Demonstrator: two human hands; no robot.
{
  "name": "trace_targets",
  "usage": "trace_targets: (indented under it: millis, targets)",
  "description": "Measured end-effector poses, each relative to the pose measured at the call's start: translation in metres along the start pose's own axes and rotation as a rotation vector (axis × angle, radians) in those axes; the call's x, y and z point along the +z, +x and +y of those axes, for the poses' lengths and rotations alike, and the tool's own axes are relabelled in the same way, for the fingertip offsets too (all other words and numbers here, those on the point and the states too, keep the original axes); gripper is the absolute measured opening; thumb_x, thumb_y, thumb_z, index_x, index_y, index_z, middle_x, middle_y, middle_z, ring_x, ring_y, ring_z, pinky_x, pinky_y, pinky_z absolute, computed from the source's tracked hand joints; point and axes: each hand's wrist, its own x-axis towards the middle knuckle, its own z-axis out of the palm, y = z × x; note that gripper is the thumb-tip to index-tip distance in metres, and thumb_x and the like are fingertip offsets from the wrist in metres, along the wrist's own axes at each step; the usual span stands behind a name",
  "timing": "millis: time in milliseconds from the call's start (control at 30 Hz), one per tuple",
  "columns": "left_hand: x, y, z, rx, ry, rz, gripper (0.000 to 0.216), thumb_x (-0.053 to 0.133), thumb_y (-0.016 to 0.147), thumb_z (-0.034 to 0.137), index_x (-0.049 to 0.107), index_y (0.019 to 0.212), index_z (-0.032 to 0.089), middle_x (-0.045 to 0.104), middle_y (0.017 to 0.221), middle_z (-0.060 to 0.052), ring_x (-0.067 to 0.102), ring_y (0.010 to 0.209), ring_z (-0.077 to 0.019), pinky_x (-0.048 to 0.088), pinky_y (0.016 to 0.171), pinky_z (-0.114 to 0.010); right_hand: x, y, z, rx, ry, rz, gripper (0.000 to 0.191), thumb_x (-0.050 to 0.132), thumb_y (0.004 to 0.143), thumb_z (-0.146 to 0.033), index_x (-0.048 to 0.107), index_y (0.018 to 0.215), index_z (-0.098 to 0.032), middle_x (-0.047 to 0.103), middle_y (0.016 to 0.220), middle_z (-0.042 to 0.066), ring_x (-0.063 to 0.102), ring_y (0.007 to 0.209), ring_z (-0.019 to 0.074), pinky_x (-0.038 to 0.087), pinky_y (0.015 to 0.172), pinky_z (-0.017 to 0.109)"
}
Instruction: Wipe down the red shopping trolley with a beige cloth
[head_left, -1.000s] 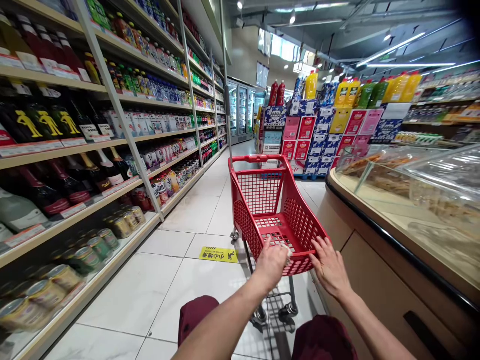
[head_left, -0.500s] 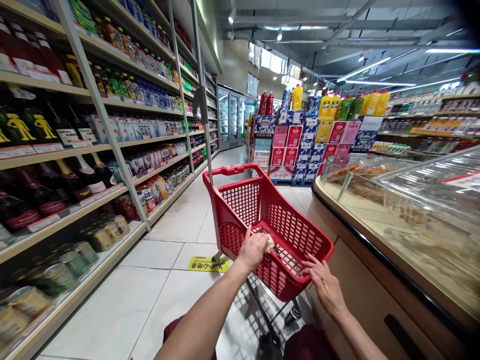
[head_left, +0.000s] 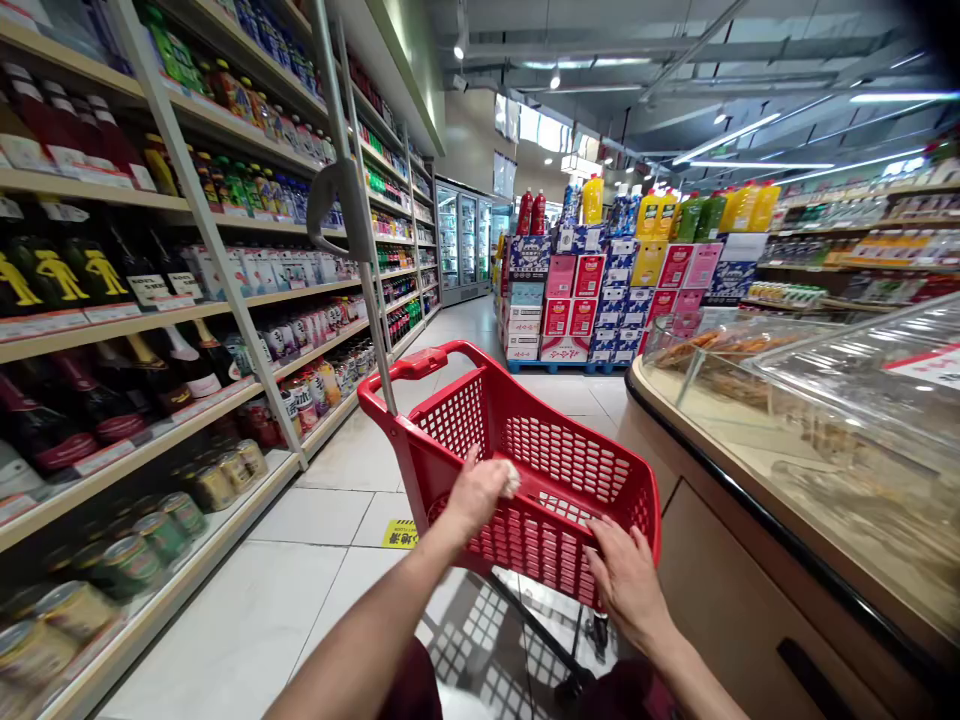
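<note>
A red plastic shopping cart (head_left: 568, 450) stands in front of me, with a perforated basket and a tall metal pole at its far left. My left hand (head_left: 478, 495) is closed round a crumpled white cloth (head_left: 512, 480) at the basket's near side rim. Only a small part of the cloth shows beyond the fingers. At the near right corner, my right hand (head_left: 628, 580) has its fingers hooked over the rim and its thumb on the outside. The part of the basket floor that shows through the opening has nothing on it.
Shelves of bottles and cans (head_left: 161, 530) line the left side. A glass-topped food counter (head_left: 679, 400) stands close on the right. Further ahead is a stack of drink cartons (head_left: 570, 310). A yellow floor sign (head_left: 400, 534) lies beside the cart.
The cart has shifted left and turned a little, its pole now nearer and more tilted. Both hands have moved left with it; the right hand has come further over the rim.
</note>
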Motion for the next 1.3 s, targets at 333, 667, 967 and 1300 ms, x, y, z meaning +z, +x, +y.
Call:
trace_targets:
  millis: [333,667,967,1300]
  targets:
    - [-0.020,-0.007,-0.013,-0.074,0.149,0.012,0.024,0.036,0.083,0.010,0.055,0.094,0.020,0.064,0.096,-0.001,0.059,0.090,-0.0117,0.018,0.108,-0.045,0.023,0.043,-0.041,-0.035,-0.045,0.032,0.042,0.033,0.085,-0.036,0.046,0.121,-0.019,0.053,0.121,0.010,0.044,0.115,0.0242,0.027,0.098,0.051]
    - [-0.045,-0.015,-0.018,-0.270,0.242,0.072,0.021,0.037,0.084,0.012,0.057,0.087,0.020,0.064,0.081,0.000,0.060,0.076,-0.0131,0.021,0.107,-0.043,0.028,0.042,-0.047,0.042,-0.020,0.060,0.044,0.033,0.085,-0.035,0.049,0.119,-0.012,0.053,0.122,0.011,0.038,0.121,0.0254,0.022,0.101,0.051]
    - [-0.064,-0.009,-0.031,-0.380,0.274,0.068,0.015,0.041,0.084,0.018,0.056,0.084,0.017,0.063,0.078,-0.005,0.059,0.074,-0.0170,0.024,0.102,-0.048,0.020,0.033,-0.036,0.024,-0.029,0.023,0.043,0.031,0.085,-0.030,0.048,0.121,-0.016,0.051,0.125,0.008,0.035,0.124,0.0241,0.020,0.101,0.052]
    - [-0.060,-0.006,-0.029,-0.359,0.235,0.038,0.020,0.037,0.085,0.014,0.056,0.088,0.015,0.063,0.085,-0.006,0.058,0.080,-0.0166,0.023,0.103,-0.047,0.021,0.030,-0.026,-0.029,0.044,0.058,0.041,0.030,0.085,-0.027,0.050,0.119,-0.017,0.052,0.124,0.008,0.040,0.121,0.0225,0.022,0.101,0.051]
